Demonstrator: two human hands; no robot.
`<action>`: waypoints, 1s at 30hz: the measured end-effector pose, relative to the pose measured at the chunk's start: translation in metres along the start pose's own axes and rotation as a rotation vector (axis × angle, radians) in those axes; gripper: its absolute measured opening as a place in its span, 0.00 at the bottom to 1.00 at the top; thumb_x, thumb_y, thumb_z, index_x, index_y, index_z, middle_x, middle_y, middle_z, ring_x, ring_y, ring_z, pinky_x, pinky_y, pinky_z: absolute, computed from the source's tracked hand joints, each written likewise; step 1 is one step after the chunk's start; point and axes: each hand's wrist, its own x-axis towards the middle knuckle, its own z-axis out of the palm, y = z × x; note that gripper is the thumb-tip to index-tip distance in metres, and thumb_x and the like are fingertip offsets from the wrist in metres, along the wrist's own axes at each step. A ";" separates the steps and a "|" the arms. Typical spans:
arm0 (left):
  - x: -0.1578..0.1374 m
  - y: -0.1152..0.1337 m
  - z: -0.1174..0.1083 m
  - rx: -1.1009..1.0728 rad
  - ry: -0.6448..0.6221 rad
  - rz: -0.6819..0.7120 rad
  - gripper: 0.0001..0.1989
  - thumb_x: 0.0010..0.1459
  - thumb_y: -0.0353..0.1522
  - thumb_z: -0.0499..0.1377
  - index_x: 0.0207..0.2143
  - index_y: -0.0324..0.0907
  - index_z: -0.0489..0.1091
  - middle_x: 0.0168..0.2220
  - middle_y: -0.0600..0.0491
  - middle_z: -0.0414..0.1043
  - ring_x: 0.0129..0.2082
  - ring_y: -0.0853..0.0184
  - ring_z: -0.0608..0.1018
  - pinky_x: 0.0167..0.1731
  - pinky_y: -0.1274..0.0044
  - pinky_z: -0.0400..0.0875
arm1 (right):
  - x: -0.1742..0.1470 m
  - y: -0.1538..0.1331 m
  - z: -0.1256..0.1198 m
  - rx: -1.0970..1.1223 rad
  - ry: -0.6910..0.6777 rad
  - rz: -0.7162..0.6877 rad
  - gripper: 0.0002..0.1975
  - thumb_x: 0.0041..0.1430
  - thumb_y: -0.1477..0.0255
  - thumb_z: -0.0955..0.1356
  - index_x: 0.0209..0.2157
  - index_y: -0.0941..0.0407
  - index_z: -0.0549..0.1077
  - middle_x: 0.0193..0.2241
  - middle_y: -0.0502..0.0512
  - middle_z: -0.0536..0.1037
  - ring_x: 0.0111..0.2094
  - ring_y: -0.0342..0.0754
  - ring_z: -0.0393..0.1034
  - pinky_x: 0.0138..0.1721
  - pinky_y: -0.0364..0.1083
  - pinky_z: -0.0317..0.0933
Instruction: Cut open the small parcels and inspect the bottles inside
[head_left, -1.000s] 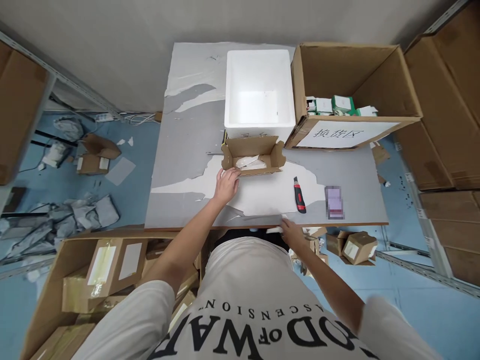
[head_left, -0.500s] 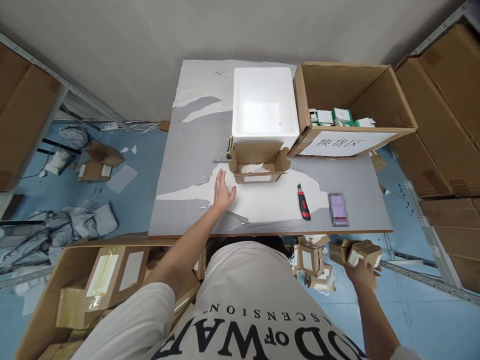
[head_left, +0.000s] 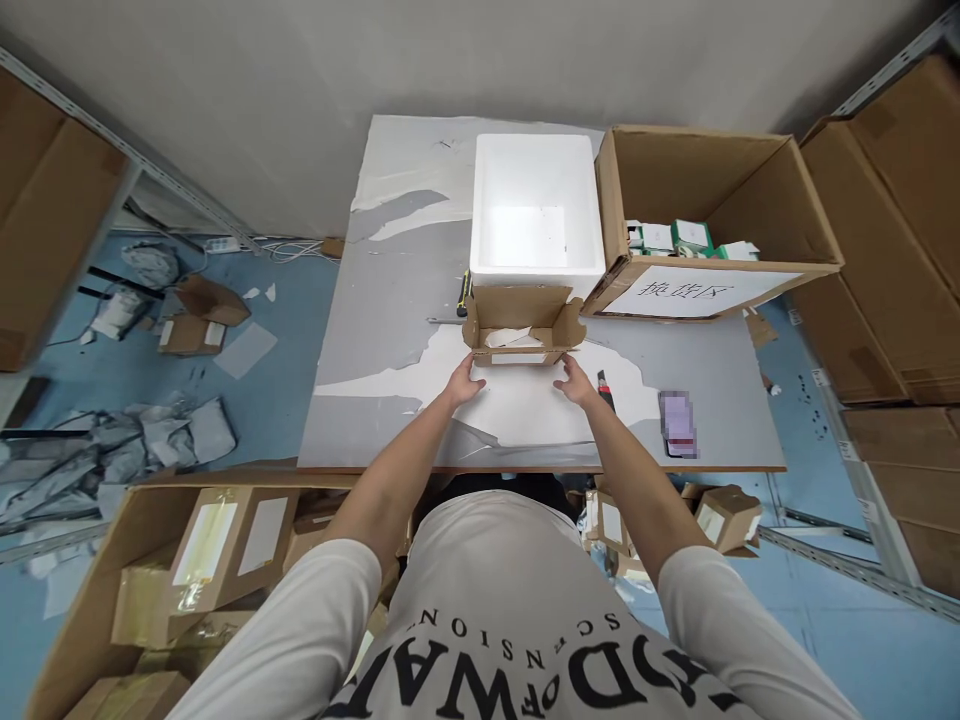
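A small open cardboard box (head_left: 559, 312) stands on the table, flaps raised, with white paper scraps (head_left: 510, 338) inside and a white label on its front. My left hand (head_left: 466, 382) is at its front left corner, fingers stretched towards it and thumb apart. At the front right corner is my right hand (head_left: 574, 382), also open, thumb pointing inward. The fingertips of both hands appear to touch the box or lie just beside it. Close to my right wrist lies a red and black utility knife (head_left: 604, 387), partly covered by the forearm.
Behind the small box stand a white foam box (head_left: 536, 270) and a large carton (head_left: 780, 200) holding green-and-white packets. A phone (head_left: 679, 422) lies at the table's right. A yellow-black cutter (head_left: 463, 293) lies by the foam box. Below left is a carton of parcels (head_left: 225, 560); opened boxes (head_left: 726, 515) lie right.
My right hand has let go of an opened cardboard box at lower right and come up to the small box on the table. My left hand has shifted right to its front corner.
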 end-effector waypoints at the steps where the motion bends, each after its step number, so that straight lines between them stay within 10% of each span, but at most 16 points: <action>1: -0.002 0.001 0.001 -0.029 -0.002 -0.015 0.42 0.44 0.23 0.61 0.63 0.41 0.54 0.62 0.43 0.60 0.64 0.56 0.60 0.62 0.65 0.54 | -0.003 0.000 0.003 0.017 0.005 -0.010 0.39 0.44 0.74 0.67 0.61 0.56 0.56 0.61 0.63 0.61 0.63 0.56 0.55 0.61 0.58 0.52; 19: -0.131 0.059 -0.009 -0.257 0.068 0.286 0.38 0.50 0.42 0.64 0.61 0.47 0.56 0.60 0.43 0.58 0.56 0.57 0.67 0.50 0.66 0.70 | -0.162 -0.035 -0.043 0.319 0.000 -0.291 0.44 0.48 0.60 0.73 0.64 0.45 0.52 0.65 0.57 0.52 0.62 0.53 0.53 0.60 0.56 0.55; 30: -0.090 0.072 0.027 -0.185 0.181 0.162 0.29 0.52 0.40 0.61 0.56 0.42 0.63 0.55 0.43 0.68 0.54 0.56 0.71 0.44 0.68 0.72 | -0.120 -0.047 -0.042 0.203 0.302 -0.047 0.35 0.53 0.48 0.64 0.53 0.59 0.71 0.45 0.62 0.78 0.44 0.54 0.72 0.48 0.53 0.65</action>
